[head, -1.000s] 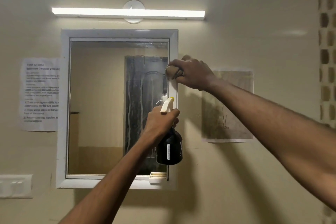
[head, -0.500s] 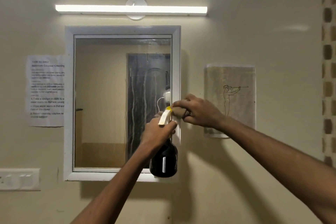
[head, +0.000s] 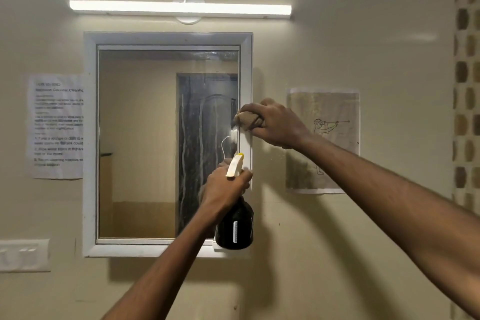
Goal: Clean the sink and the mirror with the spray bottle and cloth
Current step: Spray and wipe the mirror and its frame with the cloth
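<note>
Left hand (head: 224, 187), centre frame, clenched round neck of dark spray bottle (head: 235, 227); contents not discernible. Right hand (head: 279, 125) above it gripped bunched cloth (head: 249, 120) against mirror (head: 166, 143) right edge. Streaks ran down glass.

Your forearms bare, no sleeves in view. Your left hand (head: 224, 187) and right hand (head: 279, 125): no gloves, no watch or wristband visible.

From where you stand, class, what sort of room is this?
Probably a bathroom or washroom: a framed mirror on the wall, a strip light above it, and a cleaning notice beside it.
</note>
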